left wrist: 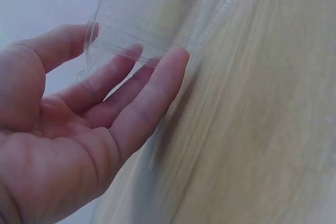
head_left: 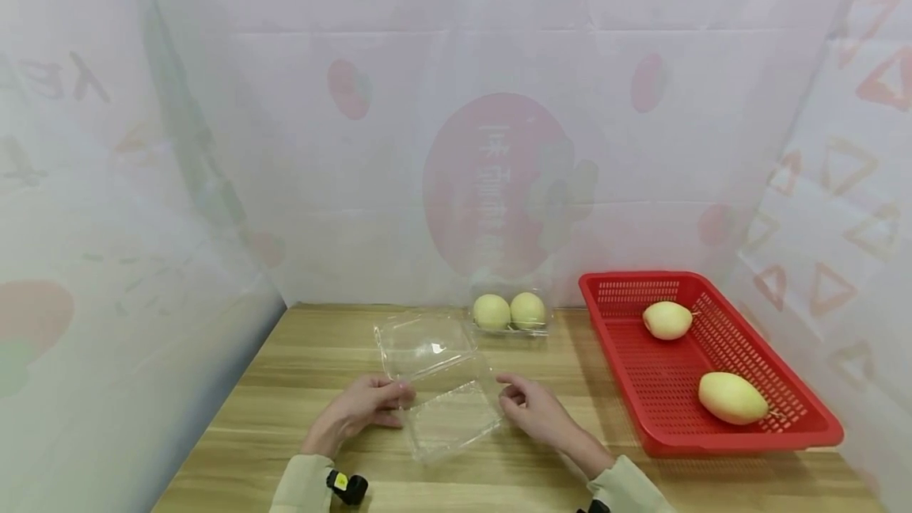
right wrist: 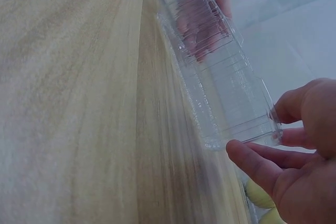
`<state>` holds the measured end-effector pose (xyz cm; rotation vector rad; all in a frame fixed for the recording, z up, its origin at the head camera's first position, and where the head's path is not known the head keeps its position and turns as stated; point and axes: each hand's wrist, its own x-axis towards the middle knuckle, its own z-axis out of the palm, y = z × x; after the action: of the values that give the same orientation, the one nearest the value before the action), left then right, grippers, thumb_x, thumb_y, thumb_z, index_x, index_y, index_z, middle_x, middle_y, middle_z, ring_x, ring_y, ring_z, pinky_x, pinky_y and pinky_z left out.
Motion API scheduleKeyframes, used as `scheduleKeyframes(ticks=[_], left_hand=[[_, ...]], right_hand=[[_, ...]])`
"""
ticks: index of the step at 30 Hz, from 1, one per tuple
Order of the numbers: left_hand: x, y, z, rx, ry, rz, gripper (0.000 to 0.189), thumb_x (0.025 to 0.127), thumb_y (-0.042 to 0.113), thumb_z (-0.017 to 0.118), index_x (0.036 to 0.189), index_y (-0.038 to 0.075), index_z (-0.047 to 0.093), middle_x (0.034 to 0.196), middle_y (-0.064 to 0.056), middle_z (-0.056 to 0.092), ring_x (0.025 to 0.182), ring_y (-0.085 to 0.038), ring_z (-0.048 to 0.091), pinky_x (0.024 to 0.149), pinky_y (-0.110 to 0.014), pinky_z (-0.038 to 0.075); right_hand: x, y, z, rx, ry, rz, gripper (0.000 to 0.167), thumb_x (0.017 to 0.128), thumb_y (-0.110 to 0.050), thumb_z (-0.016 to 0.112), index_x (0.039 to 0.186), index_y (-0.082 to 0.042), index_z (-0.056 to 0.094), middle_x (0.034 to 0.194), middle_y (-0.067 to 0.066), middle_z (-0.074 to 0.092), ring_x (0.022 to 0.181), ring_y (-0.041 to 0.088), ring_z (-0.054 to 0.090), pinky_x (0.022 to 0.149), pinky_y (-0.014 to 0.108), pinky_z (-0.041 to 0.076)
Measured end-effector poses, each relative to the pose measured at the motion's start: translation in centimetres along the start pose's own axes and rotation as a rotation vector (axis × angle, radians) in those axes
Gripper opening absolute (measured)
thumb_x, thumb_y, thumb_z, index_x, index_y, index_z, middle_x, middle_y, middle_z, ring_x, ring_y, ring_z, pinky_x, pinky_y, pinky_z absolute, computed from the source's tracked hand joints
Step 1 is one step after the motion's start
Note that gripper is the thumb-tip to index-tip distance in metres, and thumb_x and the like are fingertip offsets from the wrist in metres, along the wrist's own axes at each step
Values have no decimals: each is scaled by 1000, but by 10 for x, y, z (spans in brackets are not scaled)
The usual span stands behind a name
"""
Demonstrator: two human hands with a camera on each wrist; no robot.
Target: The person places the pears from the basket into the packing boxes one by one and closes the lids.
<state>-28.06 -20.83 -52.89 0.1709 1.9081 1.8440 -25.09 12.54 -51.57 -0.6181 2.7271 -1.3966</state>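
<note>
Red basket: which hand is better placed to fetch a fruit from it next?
Probably the right hand: it is nearer the red basket, while the left hand is on the opposite side of the open clear container.

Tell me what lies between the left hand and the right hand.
In the head view, an open, clear plastic container lies between the left hand and the right hand.

Open clear container [head_left: 443,386] between left hand [head_left: 365,406] and right hand [head_left: 537,414].
</note>
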Motion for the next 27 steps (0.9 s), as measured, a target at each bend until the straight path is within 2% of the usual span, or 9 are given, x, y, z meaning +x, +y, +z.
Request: scheduleKeyframes(ticks=[6, 17, 23, 27], left_hand=[[2, 1, 1, -15, 32, -6, 41, 97, 27, 62, 115, -9, 62, 116, -21, 65, 103, -24, 66, 84, -41, 59], [4, 2, -1, -12, 93, -1, 43, 95, 27, 64, 116, -10, 58, 111, -19, 66, 97, -22, 66, 80, -41, 60], [3, 1, -3, -9, 91, 6, 37, 96, 26, 63, 113, -7, 59, 110, -15, 65, 99, -23, 65, 78, -40, 60], [3, 1, -3, -31, 92, 2, 33, 95, 26, 65, 108, -5, 61, 107, -14, 65, 98, -23, 64, 80, -41, 60]], right_hand=[[-1, -2, -6, -28, 8, 3, 37, 95, -15, 57, 129, 1, 59, 102, 11, 71, 89, 14, 64, 75, 22, 51], [-4, -12, -30, -49, 35, 0, 32, 97, -13, 56, 127, -2, 60, 105, 16, 70, 90, 15, 64, 74, 22, 52], [-9, -22, -43, -56, 51, -22, 31, 98, -12, 57, 127, -2, 59, 106, 13, 70, 94, 22, 66, 76, 25, 54], [-11, -28, -53, -83, 71, -46, 32, 98, -16, 58, 127, -4, 60, 107, 9, 70, 97, 21, 66, 79, 25, 56]])
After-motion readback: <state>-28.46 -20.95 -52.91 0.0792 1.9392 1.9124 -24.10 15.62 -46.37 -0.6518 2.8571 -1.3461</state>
